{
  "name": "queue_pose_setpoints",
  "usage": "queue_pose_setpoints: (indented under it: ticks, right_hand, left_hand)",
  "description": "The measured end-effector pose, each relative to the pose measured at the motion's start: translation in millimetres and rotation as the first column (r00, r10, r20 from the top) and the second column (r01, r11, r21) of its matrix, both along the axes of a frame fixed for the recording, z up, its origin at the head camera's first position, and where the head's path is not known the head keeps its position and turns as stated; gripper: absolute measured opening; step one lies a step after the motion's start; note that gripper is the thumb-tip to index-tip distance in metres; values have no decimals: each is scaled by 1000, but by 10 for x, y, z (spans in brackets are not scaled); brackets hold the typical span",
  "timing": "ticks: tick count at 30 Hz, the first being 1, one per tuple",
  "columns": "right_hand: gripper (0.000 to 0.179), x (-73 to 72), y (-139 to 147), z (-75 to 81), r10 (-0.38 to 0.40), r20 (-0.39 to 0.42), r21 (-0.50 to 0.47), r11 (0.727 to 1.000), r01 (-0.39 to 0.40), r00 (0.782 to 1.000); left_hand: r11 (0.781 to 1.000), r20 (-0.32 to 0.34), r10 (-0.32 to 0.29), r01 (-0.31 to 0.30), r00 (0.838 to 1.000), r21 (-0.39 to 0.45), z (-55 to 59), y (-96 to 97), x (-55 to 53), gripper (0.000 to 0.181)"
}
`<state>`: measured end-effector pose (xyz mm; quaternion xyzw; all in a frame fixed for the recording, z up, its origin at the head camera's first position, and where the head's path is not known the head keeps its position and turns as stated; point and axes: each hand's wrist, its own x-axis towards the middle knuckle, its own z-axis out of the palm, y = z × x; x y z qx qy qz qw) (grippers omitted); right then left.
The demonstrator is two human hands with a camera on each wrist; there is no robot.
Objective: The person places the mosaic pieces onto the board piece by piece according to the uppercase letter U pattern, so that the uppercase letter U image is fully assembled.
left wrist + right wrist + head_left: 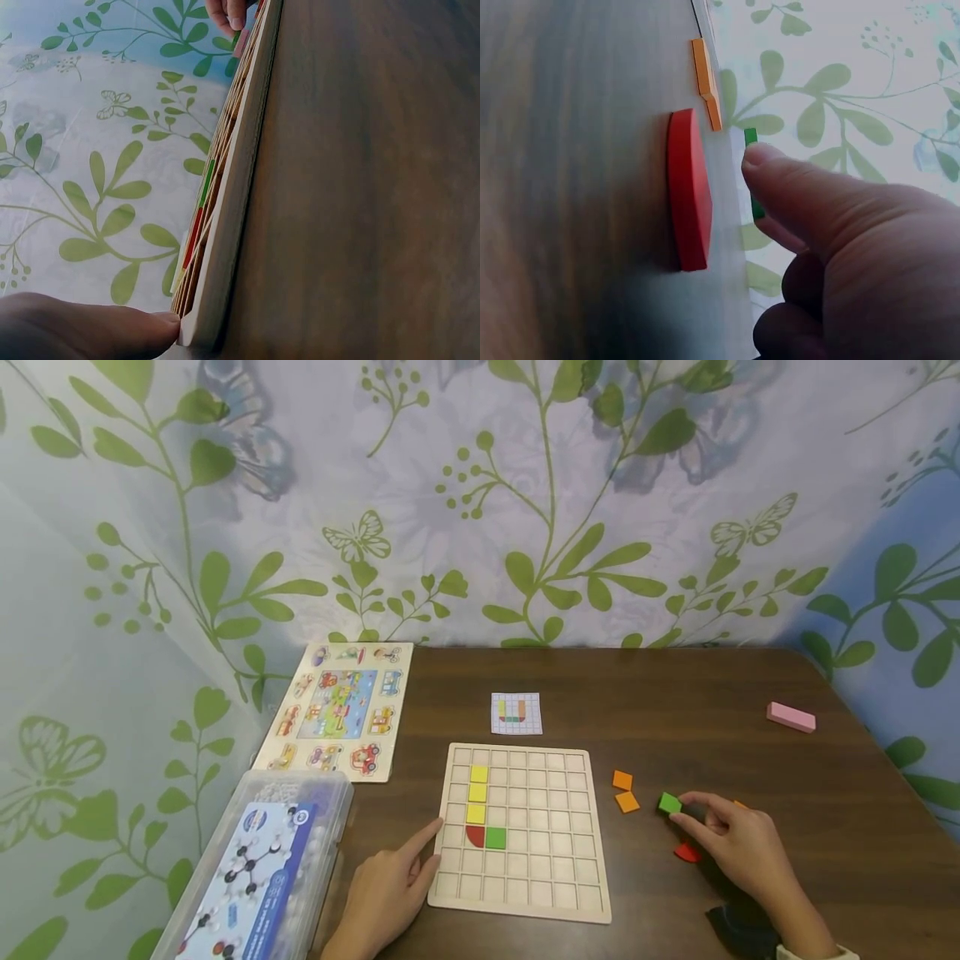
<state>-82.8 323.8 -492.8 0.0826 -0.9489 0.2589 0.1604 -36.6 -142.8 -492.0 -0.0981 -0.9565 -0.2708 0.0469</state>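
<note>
In the head view, my right hand pinches a green square tile between thumb and index finger, to the right of the wooden grid board. The right wrist view shows the tile held off the table. My left hand lies at the board's left edge, its index finger and thumb touching the rim. On the board, three yellow tiles stand in a column above a red quarter-round tile, with a green tile beside it. A loose red quarter-round tile lies near my right hand.
Two orange tiles lie right of the board; another orange piece is mostly hidden behind my right hand. A pattern card lies behind the board. A vehicle puzzle and a plastic case stand left, a pink block far right.
</note>
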Motion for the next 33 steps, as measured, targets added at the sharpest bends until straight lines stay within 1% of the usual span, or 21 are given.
queue_pose_setpoints:
  ticks: [3, 8, 10, 12, 14, 17, 19, 24, 29, 33]
  right_hand:
    - [24, 16, -35, 24, -8, 16, -1, 1000, 8, 1000]
    - [25, 63, -120, 30, -35, 87, 1, 999, 35, 996]
    - [25, 86, -163, 25, -37, 113, 2, 999, 37, 993]
    - [25, 107, -205, 25, -28, 122, -6, 1000, 29, 992]
    - [25, 122, -246, 29, -17, 117, -13, 1000, 18, 993]
    - [24, 130, -285, 35, 2, 80, -19, 1000, 0, 997]
    - [23, 133, -301, 34, 5, 73, -14, 1000, -4, 997]
    - [24, 151, -337, 12, 3, 83, -11, 1000, -2, 997]
    - [25, 159, -389, 2, 8, 57, -20, 1000, -6, 998]
    - [25, 164, -430, 7, 6, 71, -21, 1000, -5, 997]
  left_hand:
    - [1000, -1, 2, -2, 1000, -6, -5, -1, -2, 42]
    - [1000, -8, 2, -2, 1000, -12, -12, -2, -5, 42]
    - [1000, -7, 0, 0, 1000, -10, -14, -1, -4, 42]
    - [1000, -4, -2, 2, 1000, -8, -15, 0, -2, 42]
    - [1000, -1, -2, 2, 1000, -7, -14, 1, -2, 42]
    - [1000, 0, 0, 0, 1000, -5, -11, 3, -3, 42]
    - [1000, -1, 0, 0, 1000, -3, -11, 5, -3, 42]
    - [1000, -6, -3, 3, 1000, -5, -12, 6, -1, 42]
    - [1000, -29, -7, 7, 1000, -11, -3, 5, -5, 41]
    - [1000, -17, -1, 1, 1000, -16, -3, 3, -10, 41]
